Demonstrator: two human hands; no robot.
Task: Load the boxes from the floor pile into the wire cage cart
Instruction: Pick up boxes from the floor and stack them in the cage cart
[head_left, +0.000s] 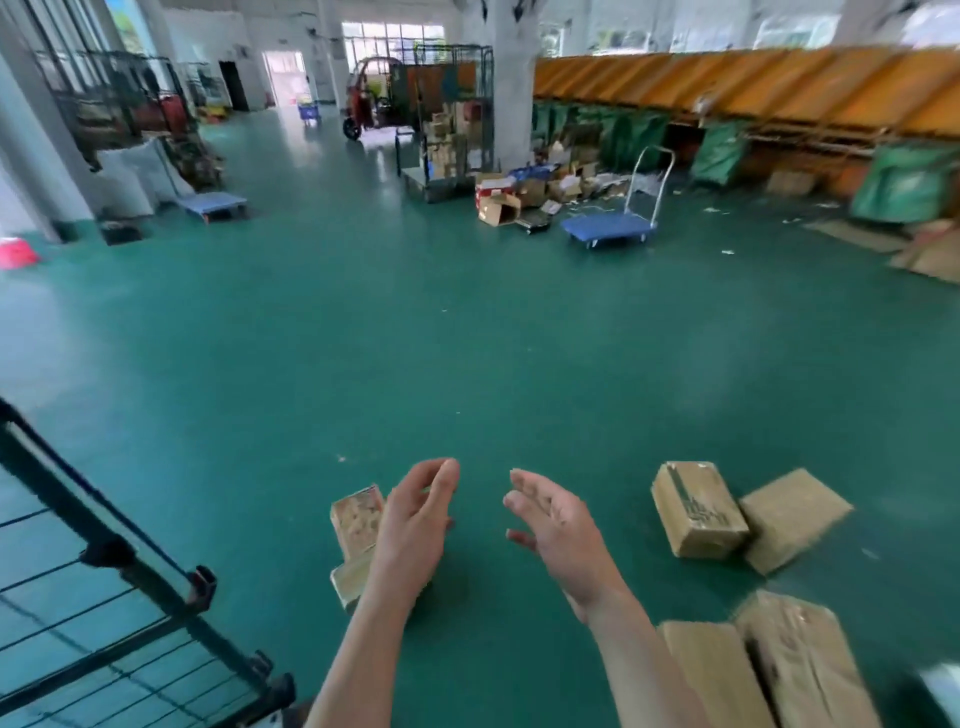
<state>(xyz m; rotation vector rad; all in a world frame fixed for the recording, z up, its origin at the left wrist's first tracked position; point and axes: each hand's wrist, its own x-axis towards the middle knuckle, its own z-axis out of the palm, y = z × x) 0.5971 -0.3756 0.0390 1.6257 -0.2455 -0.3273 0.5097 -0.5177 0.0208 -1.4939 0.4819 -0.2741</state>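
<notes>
**RISKS**
- Drop on the way to cart: likely with a 1-handed lift, or with 2 stacked boxes taken at once.
- Snag on cart frame: black rail and latch at lower left, right beside the carry path; a likely catch for a box corner.
- Trip or kick: loose boxes on floor to either side, near the feet's probable route.
- Crushed corner: possible with a toss over the rail in place of a set-down.

**HANDS**
- Left hand: empty, fingers apart and loosely bent, in front of printed box; contact impossible to tell.
- Right hand: empty, fingers spread, over bare floor, touching nothing.

**BOXES**
- Printed box: pale, patterned face, upright, partly hidden behind left hand; a 2nd small carton just below it.
- Taped box: brown, dark tape strip, tilted, touching plain box on its right.
- Near boxes: 2 brown cartons side by side at bottom right, under the right forearm.
- All 6 on the floor, none seen inside cart; labels too blurred to read.
</notes>
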